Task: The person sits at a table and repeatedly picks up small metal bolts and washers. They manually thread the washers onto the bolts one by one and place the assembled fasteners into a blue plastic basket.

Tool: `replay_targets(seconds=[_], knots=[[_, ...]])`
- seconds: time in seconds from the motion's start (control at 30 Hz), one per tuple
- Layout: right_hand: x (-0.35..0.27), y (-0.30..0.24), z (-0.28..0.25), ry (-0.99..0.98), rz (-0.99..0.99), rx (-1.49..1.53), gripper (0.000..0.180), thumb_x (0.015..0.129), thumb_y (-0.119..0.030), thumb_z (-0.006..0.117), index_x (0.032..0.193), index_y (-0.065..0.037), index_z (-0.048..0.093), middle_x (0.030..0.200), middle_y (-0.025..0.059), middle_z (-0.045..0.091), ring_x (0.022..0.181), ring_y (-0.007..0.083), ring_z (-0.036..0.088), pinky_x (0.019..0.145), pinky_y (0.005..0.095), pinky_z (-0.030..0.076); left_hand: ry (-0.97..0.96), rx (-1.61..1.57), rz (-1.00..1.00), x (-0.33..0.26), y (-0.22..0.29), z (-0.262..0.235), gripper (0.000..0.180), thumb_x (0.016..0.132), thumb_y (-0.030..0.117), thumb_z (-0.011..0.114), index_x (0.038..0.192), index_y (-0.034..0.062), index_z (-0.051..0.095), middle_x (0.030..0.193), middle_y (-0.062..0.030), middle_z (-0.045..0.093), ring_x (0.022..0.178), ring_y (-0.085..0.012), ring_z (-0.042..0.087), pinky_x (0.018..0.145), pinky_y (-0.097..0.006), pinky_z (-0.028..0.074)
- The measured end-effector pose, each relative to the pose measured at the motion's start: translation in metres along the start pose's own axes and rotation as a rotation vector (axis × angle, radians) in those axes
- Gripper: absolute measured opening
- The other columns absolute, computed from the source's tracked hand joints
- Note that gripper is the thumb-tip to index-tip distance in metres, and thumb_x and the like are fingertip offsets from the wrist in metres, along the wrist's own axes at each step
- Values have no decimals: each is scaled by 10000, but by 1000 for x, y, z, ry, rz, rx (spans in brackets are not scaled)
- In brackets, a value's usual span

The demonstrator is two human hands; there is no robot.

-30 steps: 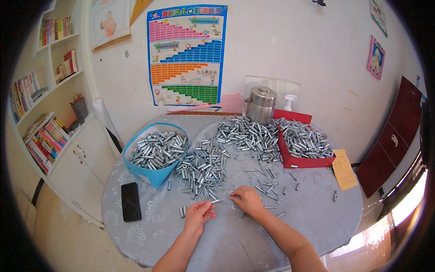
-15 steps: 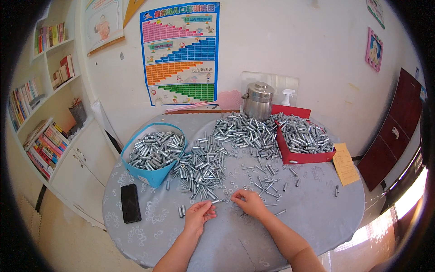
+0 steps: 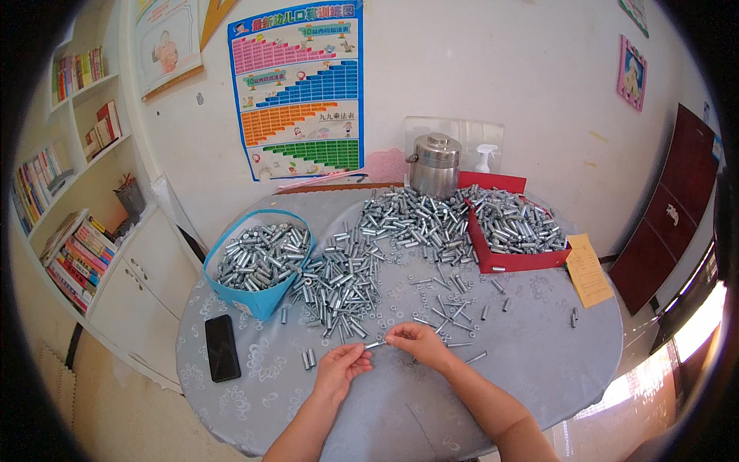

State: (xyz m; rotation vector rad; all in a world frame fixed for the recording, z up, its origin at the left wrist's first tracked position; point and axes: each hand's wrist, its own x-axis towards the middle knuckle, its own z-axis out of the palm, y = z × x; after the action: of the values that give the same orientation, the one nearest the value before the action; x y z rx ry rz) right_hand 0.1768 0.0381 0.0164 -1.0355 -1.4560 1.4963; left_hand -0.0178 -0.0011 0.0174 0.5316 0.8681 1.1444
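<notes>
Between thumb and fingers my left hand (image 3: 339, 373) grips a slim silver bolt (image 3: 374, 345), its free end pointing right. My right hand (image 3: 418, 343) is closed in a pinch at that end; whatever small piece its fingertips hold is hidden. Beyond both hands a heap of metal sleeves and bolts (image 3: 339, 289) spreads over the table. Small nuts and washers (image 3: 422, 299) are scattered right of the heap, with several loose bolts (image 3: 454, 314) near my right hand. Two short sleeves (image 3: 309, 359) stand just left of my left hand.
A blue container (image 3: 258, 300) full of metal sleeves stands left, a black phone (image 3: 222, 348) in front of it. At the right is a red box (image 3: 523, 262) of similar parts, beside a yellow paper (image 3: 589, 273). A steel pot (image 3: 436, 165) and a spray bottle (image 3: 484, 158) stand behind.
My right hand has moved left, and its fingertips now meet the bolt's free end, where a gap showed before. My left hand still grips the bolt. The view has shifted slightly.
</notes>
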Motion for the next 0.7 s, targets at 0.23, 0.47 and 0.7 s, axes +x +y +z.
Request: replay_targets(seconds=[0.23, 0.47, 0.7], knots=[[-5, -10, 8, 31, -47, -45, 179, 806, -144, 609, 937, -24, 633, 864, 5, 605, 770, 59, 531, 698, 186, 419, -18, -67, -51, 4, -4, -4, 166, 816, 108, 574, 914, -26, 567, 812, -121, 615, 667, -154, 596, 644, -282, 522], [-6, -12, 8, 22, -234, -226, 200, 804, -161, 606, 961, -44, 641, 846, 33, 607, 794, 93, 536, 705, 219, 425, -39, -116, -62, 5, -8, -5, 165, 820, 104, 566, 928, -21, 562, 824, -122, 615, 685, -163, 601, 660, -280, 520], [-2, -13, -11, 294, -142, -535, 210, 788, -226, 587, 908, -65, 648, 808, 75, 608, 725, 170, 552, 669, 258, 429, -21, -142, -13, 6, -7, -6, 161, 822, 103, 564, 929, -16, 561, 838, -126, 613, 700, -162, 599, 662, -273, 518]])
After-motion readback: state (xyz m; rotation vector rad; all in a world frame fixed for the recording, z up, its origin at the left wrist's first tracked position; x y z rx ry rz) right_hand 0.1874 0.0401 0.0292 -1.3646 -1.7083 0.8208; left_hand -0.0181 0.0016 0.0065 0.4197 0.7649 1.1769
